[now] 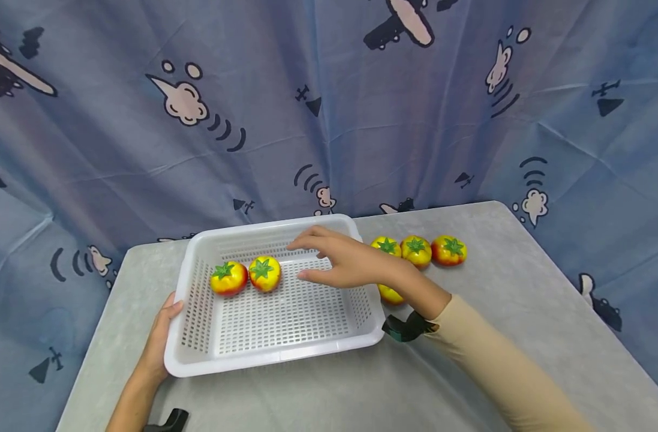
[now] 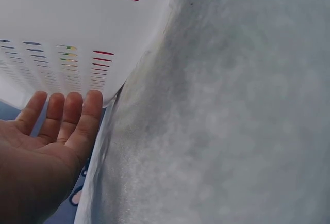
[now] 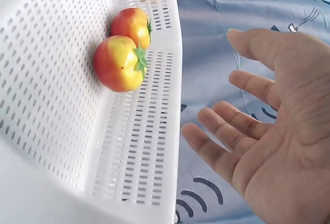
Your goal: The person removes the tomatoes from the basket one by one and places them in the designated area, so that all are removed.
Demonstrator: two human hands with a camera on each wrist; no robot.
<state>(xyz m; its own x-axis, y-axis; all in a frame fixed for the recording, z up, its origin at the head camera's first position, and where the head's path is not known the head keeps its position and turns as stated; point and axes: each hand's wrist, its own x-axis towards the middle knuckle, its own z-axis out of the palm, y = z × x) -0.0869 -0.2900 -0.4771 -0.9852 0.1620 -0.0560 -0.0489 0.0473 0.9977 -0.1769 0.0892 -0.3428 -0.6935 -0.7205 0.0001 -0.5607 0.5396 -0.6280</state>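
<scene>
A white plastic basket [image 1: 277, 359] with slotted walls stands on the table. Two yellow-and-red toy tomatoes [image 1: 265, 273] with green leaf tops sit side by side in its left half. Above the basket's right half, my right hand [image 1: 350, 261] hovers with fingers spread and nothing in its grasp; the right wrist view shows its bare palm [image 3: 289, 146]. My left hand [image 1: 158, 339] is at the basket's left side. From the left wrist camera, its nearly straight fingers [image 2: 72, 111] rest against the slotted outer wall.
Right of the basket, several more toy tomatoes [image 1: 450, 250] lie on the grey table [image 1: 523, 300], some partly hidden behind my right forearm. A blue patterned curtain [image 1: 285, 120] hangs behind the table. Dark bands [image 1: 406, 327] circle both wrists.
</scene>
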